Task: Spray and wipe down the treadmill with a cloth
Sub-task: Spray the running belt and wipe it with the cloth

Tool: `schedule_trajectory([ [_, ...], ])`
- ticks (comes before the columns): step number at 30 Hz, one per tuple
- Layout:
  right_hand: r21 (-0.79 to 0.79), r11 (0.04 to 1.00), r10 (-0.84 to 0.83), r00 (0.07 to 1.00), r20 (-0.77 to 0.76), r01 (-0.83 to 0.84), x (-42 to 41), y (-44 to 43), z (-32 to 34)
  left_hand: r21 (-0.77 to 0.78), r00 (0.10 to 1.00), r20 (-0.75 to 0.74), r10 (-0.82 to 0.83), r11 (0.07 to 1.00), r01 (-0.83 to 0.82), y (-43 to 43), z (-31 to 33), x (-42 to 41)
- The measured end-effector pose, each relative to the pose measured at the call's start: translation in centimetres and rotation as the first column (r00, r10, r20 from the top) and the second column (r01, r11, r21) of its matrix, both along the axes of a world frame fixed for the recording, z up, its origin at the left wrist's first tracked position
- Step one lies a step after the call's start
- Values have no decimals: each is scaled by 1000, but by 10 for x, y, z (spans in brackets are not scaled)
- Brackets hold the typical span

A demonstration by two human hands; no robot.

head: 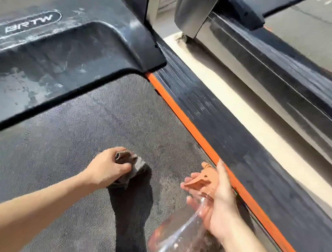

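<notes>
- A person's left hand presses a bunched grey-brown cloth onto the treadmill belt, fingers curled round the fabric — the wiping step, judging by the pose.
- The right hand grips a clear spray bottle at the neck, fingers wrapped round it and thumb raised. Its orange trigger head points toward the belt just beside the cloth.
- The bottle hangs over the belt's right half, near the orange strip and the black ribbed side rail.
- Ahead, the black motor cover shows pale smears and streaks — likely work left to do.
- The next move calls for a firm, even drag of the cloth across the belt, or a squeeze of the trigger with the nozzle clear of the left hand.
- A second machine stands to the right, across a pale strip of floor.
</notes>
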State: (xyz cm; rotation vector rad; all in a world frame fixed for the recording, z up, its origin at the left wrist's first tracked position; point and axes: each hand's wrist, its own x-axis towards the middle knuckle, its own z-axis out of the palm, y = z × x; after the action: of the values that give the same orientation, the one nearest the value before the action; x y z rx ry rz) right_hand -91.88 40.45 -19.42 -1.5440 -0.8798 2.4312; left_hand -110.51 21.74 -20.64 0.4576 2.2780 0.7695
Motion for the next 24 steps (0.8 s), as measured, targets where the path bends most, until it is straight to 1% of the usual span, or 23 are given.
schedule_trajectory([
  [2,-12,996,-90,996,-9,90,3,-7,-9,22,998,70,-7,1000,5,1,4,6],
  [4,-56,990,-131,991,-31,129,8,-12,-14,31,995,98,-38,999,35,1,7,13],
  [6,-102,987,-133,989,-64,127,13,-15,-19,22,994,92,-64,998,62,0,8,19],
  [9,-98,993,-74,990,-120,63,17,-17,-24,24,994,103,-46,999,43,-5,10,26],
  [11,-99,993,-74,987,-143,60,20,-19,-27,18,994,105,-44,999,42,-8,11,34],
  [15,-96,992,-93,989,-115,82,21,-34,-31,-14,995,27,-91,996,92,-15,7,43],
  [18,-104,987,-137,986,-97,127,24,-45,-37,21,996,31,-78,997,77,-22,9,43],
  [20,-117,988,-119,986,-117,105,32,-43,-40,70,997,69,-33,997,28,-26,10,46],
  [24,-141,989,14,985,-172,-39,39,-40,-37,140,993,116,8,990,-25,-35,10,50],
])
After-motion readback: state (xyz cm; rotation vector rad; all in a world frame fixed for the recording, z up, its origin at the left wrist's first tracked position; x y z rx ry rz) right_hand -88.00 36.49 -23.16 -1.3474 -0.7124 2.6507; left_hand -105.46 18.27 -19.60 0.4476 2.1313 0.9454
